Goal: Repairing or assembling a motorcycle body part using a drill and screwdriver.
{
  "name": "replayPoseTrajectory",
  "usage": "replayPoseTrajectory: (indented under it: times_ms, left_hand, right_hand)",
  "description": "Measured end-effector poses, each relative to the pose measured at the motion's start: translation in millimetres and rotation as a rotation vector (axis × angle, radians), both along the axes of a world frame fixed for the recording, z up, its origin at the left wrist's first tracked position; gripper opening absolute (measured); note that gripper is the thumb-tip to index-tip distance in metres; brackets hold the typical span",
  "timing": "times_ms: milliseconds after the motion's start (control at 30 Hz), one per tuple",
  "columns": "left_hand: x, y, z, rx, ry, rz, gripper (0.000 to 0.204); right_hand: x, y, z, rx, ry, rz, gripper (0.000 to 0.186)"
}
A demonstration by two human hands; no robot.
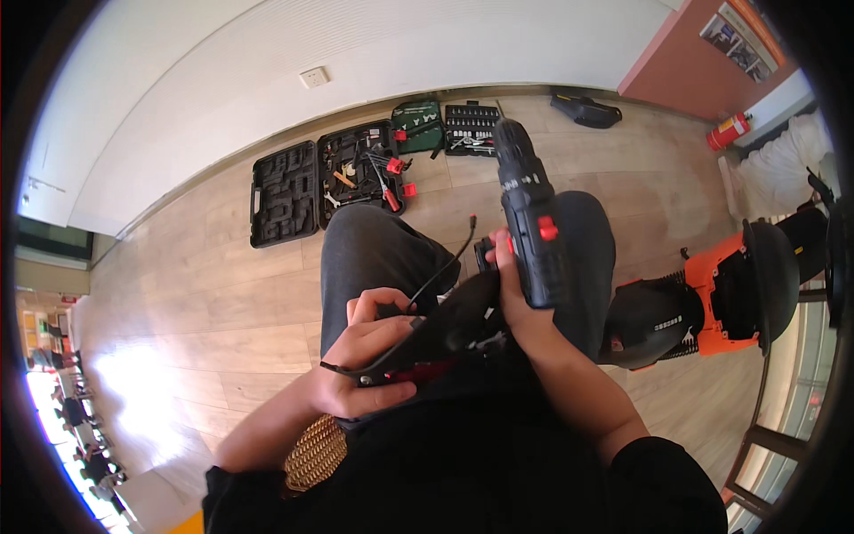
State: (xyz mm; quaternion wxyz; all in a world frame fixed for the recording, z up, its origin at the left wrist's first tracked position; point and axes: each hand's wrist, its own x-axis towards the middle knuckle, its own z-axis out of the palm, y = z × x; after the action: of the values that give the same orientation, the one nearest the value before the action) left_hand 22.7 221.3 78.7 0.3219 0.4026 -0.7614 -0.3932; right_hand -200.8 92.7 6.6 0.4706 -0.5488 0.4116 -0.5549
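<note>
Over my lap, my left hand [374, 351] is closed round a curved black part [449, 329] with a metal bolt and some red on it. A thin black cable [445, 264] with a red tip rises from beside my fingers. My right hand [513, 298] grips a black cordless drill [531, 233] with red buttons, held upright with a thin bit at the top. The drill is beside the black part's right end; whether they touch, I cannot tell.
An open toolbox [284, 191], a green case [418, 126] and a socket set [471, 131] lie along the wall. A black bag [587, 111] and red extinguisher [725, 133] are farther right. An orange-and-black machine [713, 316] sits at my right.
</note>
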Motion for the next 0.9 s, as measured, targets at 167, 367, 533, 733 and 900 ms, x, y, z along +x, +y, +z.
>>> replayPoseTrajectory:
  times_ms: [167, 367, 533, 733, 900]
  left_hand:
    - [-16.4, 18.8, -19.9, 0.297, 0.566, 0.315, 0.067]
    - [15.5, 39.7, -29.7, 0.077, 0.354, -0.106, 0.072]
    - [6.3, 65.1, -14.4, 0.007, 0.023, -0.235, 0.083]
    - [26.7, 32.8, 10.3, -0.181, -0.424, -0.578, 0.093]
    - [26.1, 30.7, 35.0, 0.096, -0.386, -0.610, 0.092]
  right_hand:
    - [10.1, -15.1, 4.3, -0.070, -0.055, 0.038, 0.013]
    - [10.5, 6.2, 6.3, 0.029, -0.056, 0.102, 0.018]
    - [4.2, 33.1, -30.7, 0.169, -0.124, 0.161, 0.022]
    - [-10.2, 52.9, 25.4, 0.136, 0.019, 0.256, 0.013]
    - [-10.8, 50.8, 23.7, 0.029, 0.108, 0.191, 0.022]
